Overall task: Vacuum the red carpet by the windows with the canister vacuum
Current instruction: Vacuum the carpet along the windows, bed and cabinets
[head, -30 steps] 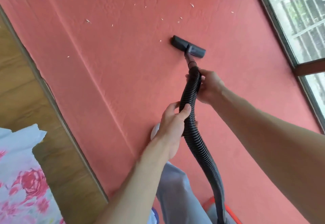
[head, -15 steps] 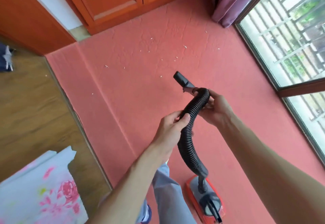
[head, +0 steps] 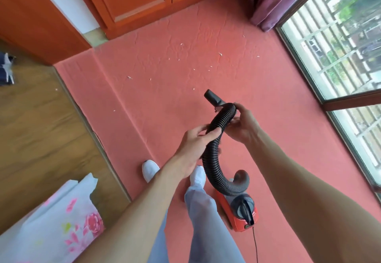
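Lifting hose (head: 212, 155), nozzle (head: 212, 97) off carpet (head: 165, 106)

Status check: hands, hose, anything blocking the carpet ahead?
Left hand and right hand both grip the hose. Nozzle held up off the carpet. White scraps ahead; canister beside the feet, nothing blocking.

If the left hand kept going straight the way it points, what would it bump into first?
The left hand grips the black ribbed vacuum hose. Going straight on, it would probably meet the hose's upper bend, where the right hand holds it. Depth is hard to judge.
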Motion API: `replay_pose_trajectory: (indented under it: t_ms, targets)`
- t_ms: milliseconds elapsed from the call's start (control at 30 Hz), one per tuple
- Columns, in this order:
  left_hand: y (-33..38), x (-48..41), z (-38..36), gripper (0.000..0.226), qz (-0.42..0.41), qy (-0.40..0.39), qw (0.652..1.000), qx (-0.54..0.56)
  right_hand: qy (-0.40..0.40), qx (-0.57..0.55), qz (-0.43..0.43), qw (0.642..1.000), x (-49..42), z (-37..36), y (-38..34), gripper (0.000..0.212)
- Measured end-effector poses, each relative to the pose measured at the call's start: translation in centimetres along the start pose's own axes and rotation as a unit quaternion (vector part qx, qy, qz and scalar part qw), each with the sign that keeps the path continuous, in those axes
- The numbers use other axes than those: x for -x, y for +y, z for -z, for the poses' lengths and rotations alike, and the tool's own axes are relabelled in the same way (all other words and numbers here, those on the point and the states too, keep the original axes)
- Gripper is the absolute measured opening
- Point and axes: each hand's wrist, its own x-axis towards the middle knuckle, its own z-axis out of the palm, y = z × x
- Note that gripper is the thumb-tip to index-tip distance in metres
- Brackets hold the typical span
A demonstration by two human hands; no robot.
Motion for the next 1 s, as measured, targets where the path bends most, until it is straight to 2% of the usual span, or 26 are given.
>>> replay_pose_trajectory:
  t_ms: [67, 167, 267, 433, 633, 800, 900, 1000]
  targets:
    - [-0.6, -0.3, 1.7, 0.026, 0.012, 0.014, 1.000, 0.003, 0.013, 0.013, -0.021, 1.000, -1.6, -0.9, 2.3, 0.064]
    - [-1.4, -0.8, 4.9, 0.023, 0.050, 0.022, 0.998, 0.017, 0.012, 0.000, -0.058, 0.998, -3.6, -2.0, 6.3, 0.037]
    - [-2.1, -0.9, 8.7, 0.022, 0.090, 0.037, 0.995, 0.028, -0.002, 0.023, -0.075, 0.997, -5.2, -3.5, 10.6, 0.022]
    - [-3.1, -1.6, 12.3, 0.023, 0.098, 0.091, 0.987, 0.090, 0.012, 0.076, -0.063, 0.995, -7.9, -6.3, 14.0, 0.027]
    - [-4.6, -4.1, 13.5, 0.032, 0.127, 0.121, 0.980, 0.094, 0.033, 0.115, -0.069, 0.991, -12.3, -6.3, 14.7, 0.021]
    - [-6.0, -8.4, 14.7, 0.031, 0.129, 0.146, 0.976, 0.094, 0.044, 0.164, -0.046, 0.984, -16.8, -5.5, 14.1, 0.026]
    - [-6.2, -10.1, 15.5, 0.035, 0.142, 0.122, 0.977, 0.106, 0.059, 0.215, -0.003, 0.975, -17.9, -5.6, 13.7, 0.026]
    - [-5.9, -9.9, 16.6, 0.040, 0.155, 0.014, 0.981, 0.120, 0.083, 0.230, 0.042, 0.969, -17.0, -6.2, 12.5, 0.023]
